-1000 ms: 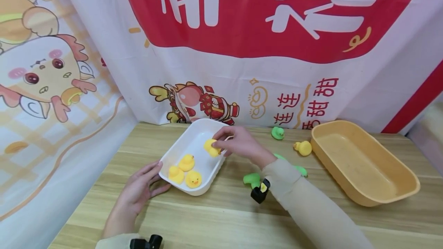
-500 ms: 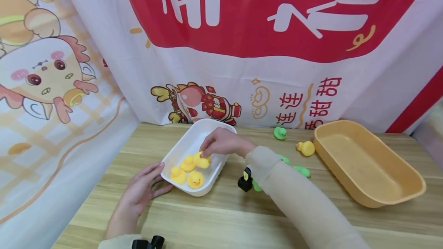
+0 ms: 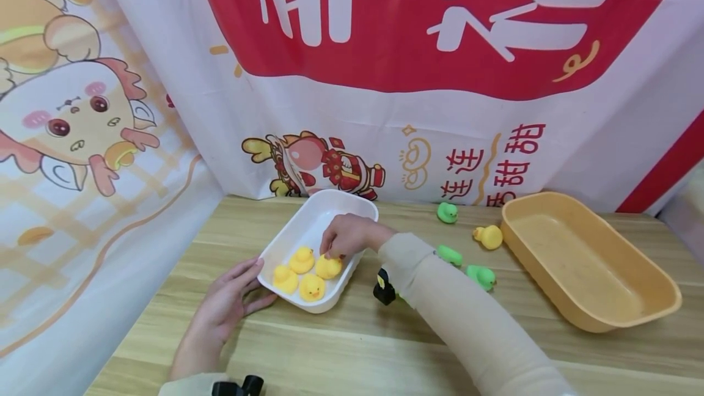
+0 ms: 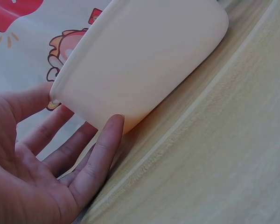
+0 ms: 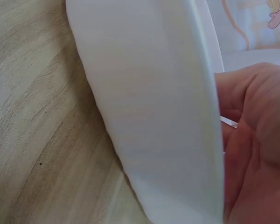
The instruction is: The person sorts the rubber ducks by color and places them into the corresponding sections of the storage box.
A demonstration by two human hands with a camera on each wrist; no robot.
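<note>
In the head view a white plastic tub [image 3: 326, 208] stands on the wooden table with several yellow rubber ducks [image 3: 302, 260] at its near end. My right hand [image 3: 352, 234] reaches over the tub's right rim and pinches a rubber duck [image 3: 329, 267] low inside, beside the others. At the near left corner, my left hand [image 3: 222, 304] touches the tub from outside, its fingers at the rim and wall. The left wrist view shows those fingers [image 4: 110, 135] loosely extended against the white wall. In the right wrist view the tub's wall [image 5: 144, 112] hides the fingertips and the duck.
To the right are green toy ducks [image 3: 447, 212], one partly covered by the right sleeve [image 3: 456, 304]. A yellow duck [image 3: 488, 237] lies against a tan basin [image 3: 591, 274]. Behind the table hangs a printed cloth [image 3: 385, 115].
My right hand has carried the pinched duck towards the tub's near end and lowered it beside the other ducks. My left hand has stayed at the tub's corner.
</note>
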